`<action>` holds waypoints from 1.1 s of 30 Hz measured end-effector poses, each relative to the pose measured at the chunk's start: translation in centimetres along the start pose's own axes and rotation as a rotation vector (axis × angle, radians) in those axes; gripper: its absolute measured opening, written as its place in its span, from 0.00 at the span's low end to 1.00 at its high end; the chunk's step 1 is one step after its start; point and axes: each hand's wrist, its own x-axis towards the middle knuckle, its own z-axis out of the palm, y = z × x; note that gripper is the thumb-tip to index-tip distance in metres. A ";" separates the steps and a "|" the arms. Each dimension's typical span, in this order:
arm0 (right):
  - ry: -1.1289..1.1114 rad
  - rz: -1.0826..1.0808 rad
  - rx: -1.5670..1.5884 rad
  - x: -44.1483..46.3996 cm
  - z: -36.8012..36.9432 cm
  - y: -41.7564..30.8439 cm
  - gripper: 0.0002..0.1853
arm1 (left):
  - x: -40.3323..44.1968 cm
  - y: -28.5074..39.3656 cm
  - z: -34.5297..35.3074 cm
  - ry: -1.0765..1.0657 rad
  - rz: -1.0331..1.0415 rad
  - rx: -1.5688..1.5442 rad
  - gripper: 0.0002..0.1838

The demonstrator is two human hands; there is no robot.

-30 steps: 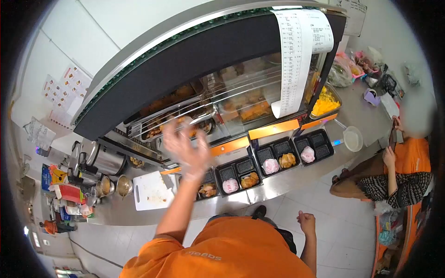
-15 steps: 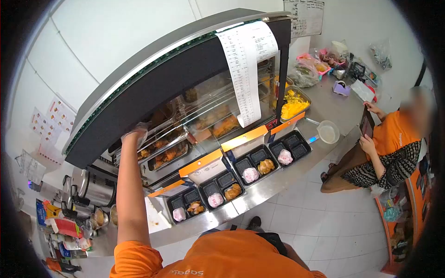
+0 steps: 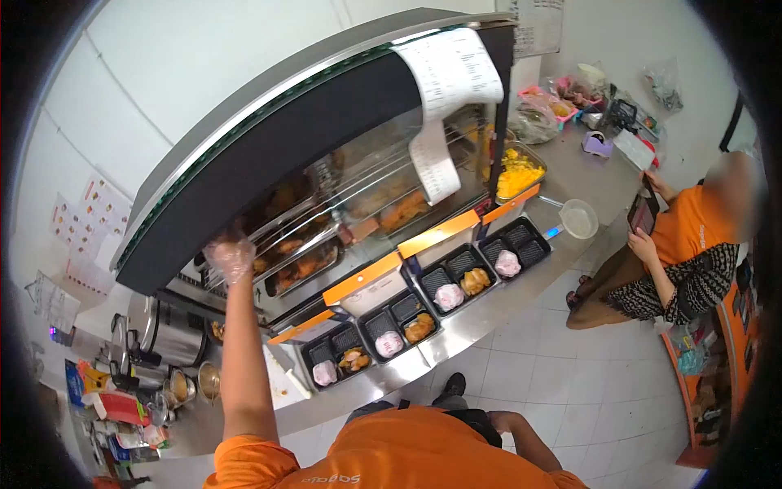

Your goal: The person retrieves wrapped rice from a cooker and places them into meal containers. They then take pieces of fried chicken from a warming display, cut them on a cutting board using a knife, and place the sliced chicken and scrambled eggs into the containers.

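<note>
I see right hand point(image 3: 507, 422) low by the body, mostly hidden, can't tell if closed; four black boxes point(image 3: 376, 323) lined up on steel counter point(image 3: 440, 346); gloved left hand point(image 3: 230, 259) at cabinet point(image 3: 309, 130), blurred, can't tell its grip; fried pieces point(image 3: 308, 265) inside, near it

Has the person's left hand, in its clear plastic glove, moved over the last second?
Yes. Judged against the black-framed, glass-fronted food cabinet, the left hand has shifted leftward, toward the cabinet's left end.
</note>
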 end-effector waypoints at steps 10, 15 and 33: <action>0.098 -0.209 -0.634 3.7 7.6 -31.5 0.08 | -8.2 -2.7 -15.9 0.098 -0.101 -0.608 0.29; 0.255 -0.682 -0.908 13.6 25.0 -42.3 0.13 | -26.8 -16.4 -17.9 -0.109 -0.671 -0.766 0.20; 0.768 -0.452 -0.982 28.4 39.6 -47.0 0.24 | -46.7 -34.7 -25.2 -0.626 -1.341 -0.967 0.14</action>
